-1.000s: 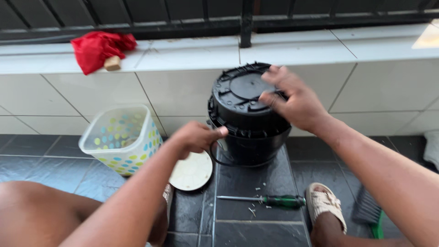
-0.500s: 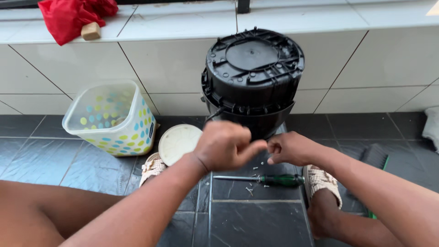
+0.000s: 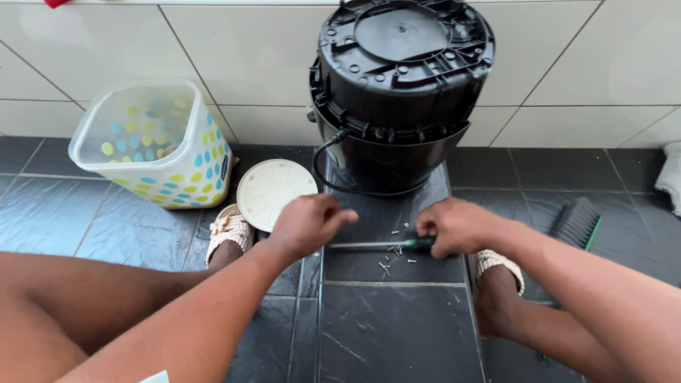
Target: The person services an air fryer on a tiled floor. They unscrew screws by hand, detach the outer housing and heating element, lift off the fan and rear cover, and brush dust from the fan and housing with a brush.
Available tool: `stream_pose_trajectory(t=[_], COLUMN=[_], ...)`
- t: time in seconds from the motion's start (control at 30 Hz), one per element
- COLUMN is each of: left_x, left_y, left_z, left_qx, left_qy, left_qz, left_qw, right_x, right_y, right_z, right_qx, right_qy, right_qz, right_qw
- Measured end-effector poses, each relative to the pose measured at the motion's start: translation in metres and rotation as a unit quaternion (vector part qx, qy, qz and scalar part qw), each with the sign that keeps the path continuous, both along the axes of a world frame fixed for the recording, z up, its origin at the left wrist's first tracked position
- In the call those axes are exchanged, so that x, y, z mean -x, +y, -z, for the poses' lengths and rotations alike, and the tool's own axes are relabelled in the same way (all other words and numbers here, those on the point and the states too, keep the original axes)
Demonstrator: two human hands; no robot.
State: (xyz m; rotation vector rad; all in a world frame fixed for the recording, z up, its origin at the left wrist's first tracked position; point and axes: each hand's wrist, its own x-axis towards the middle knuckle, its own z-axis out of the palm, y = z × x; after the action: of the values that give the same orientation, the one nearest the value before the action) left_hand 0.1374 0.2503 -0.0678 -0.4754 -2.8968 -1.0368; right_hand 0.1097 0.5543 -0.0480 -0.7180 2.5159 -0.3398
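Loose screws (image 3: 389,264) litter tile between hands; black appliance (image 3: 397,85) blocks beyond

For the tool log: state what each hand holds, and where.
Right hand grips the screwdriver by its green handle. Left hand holds nothing visible.

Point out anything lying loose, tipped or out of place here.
Small screws lie scattered loose on the dark floor tile beside the screwdriver. The black appliance stands upside down, underside showing, cord trailing.

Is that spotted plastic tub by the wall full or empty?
Empty, it seems: the spotted tub stands upright, lidless, and only its dots show through the clear walls.
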Motion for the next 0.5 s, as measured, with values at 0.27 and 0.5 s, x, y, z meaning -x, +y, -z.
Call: stream_pose_trajectory(t=[0.27, 0.5], left_x=[-0.007, 0.0], left_y=[0.005, 0.052], left_z=[0.013, 0.032], left_qx=[-0.04, -0.083], left_qy=[0.061, 0.012], left_qz=[-0.085, 0.073], left_qw=[0.994, 0.994], right_x=[0.015, 0.003], right_y=[0.046, 0.065], right_z=[-0.012, -0.027], right_qx=[-0.037, -0.075], right_qy=[0.053, 0.05], right_qz=[0.017, 0.088], right_qw=[0.998, 0.992])
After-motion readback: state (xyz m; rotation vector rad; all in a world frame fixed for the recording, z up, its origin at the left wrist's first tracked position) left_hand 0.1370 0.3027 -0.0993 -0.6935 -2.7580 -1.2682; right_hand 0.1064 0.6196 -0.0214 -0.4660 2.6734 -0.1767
